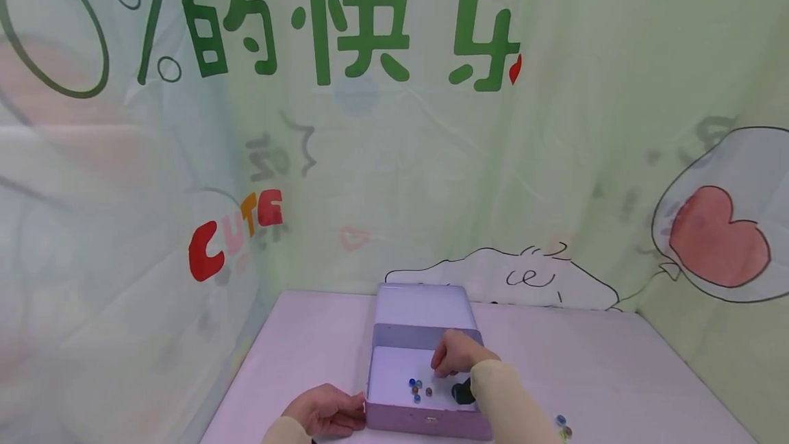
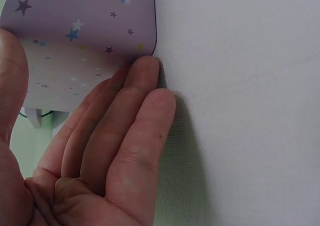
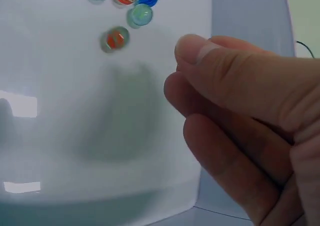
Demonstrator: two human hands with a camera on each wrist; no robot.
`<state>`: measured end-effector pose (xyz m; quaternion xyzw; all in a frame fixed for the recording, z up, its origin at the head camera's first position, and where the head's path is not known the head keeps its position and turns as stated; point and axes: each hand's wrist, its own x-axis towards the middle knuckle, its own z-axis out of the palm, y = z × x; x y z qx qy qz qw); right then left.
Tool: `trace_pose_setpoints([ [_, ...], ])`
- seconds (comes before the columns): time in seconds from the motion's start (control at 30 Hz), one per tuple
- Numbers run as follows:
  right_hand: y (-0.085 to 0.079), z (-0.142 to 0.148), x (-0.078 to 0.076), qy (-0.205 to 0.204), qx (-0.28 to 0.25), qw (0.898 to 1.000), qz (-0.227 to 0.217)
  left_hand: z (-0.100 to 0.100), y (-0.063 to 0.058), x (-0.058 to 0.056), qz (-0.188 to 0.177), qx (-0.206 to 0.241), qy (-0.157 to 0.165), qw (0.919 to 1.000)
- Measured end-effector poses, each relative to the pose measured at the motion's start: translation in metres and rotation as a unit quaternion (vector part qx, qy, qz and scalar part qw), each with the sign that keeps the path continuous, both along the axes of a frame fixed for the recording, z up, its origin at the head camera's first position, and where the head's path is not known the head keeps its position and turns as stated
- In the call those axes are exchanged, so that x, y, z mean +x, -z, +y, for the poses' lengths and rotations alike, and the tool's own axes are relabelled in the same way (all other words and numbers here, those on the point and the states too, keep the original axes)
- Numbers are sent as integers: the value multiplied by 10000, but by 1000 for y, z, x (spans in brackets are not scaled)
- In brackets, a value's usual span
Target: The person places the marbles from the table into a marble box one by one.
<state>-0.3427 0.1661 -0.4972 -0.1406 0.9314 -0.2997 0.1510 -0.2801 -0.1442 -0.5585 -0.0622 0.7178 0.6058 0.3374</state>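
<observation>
Tabletop (image 1: 585,362), left fingers (image 2: 140,131) extended against box (image 1: 397,418), right fingers (image 3: 220,153) bunched (contents hidden)

Marbles (image 1: 416,390) in box (image 1: 401,418) on table (image 1: 579,362)

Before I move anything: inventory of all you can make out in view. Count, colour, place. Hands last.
Table: 1, pale pinkish, under everything
Box: 1, lilac with star prints, on the table, open
Lid: 1, lilac, tipped back at the box's far side
Marbles in the box: 5, two blue, one greenish, two orange-streaked
Marbles outside: about 3, blue, brownish, yellow-green, on the table right of the box
Cloth backdrop: pale green, behind the table, printed with green characters, "CUTE" and a heart balloon
Dark object: 1, black, by the right wrist
Sleeves: 2, cream
Left hand: 1, fingers against the box's near left corner
Right hand: 1, over the box's inside; grip contents hidden
</observation>
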Motion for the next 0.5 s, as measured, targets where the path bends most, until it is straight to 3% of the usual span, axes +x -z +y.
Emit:
trace_pose_setpoints([
  [0.27, -28, 40, -2, -234, -606, 9974, 315, 1, 4, 3, 207, 35, 113, 9997],
  [0.5, -60, 112, 14, 555, -444, 9964, 458, 1, 5, 4, 121, 60, 51, 9999],
])
